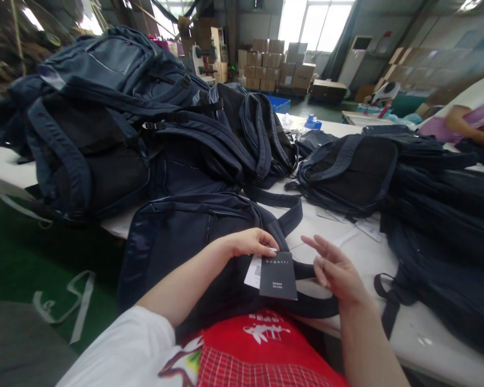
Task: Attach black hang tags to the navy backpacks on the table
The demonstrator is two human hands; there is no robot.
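A navy backpack (177, 231) lies on its side at the table's front edge, directly before me. My left hand (256, 243) rests over it, thumb and fingers pinched at the top of a dark hang tag (278, 277) with pale lettering. Behind that tag a white label (253, 271) with a printed code sticks out. To the right, my right hand (334, 267) is raised above the backpack's straps, index and middle fingers stretched out. The other fingers curl inward; whether something thin is between them I cannot make out. A thin line runs between the hands near the tag's top.
Navy backpacks (105, 70) are heaped at the left. Another backpack (347, 172) lies right of centre, and more dark bags (447, 226) cover the right side. A person's arm (463, 123) shows at far right. Stacked cartons (266, 64) stand behind the white table (419, 333).
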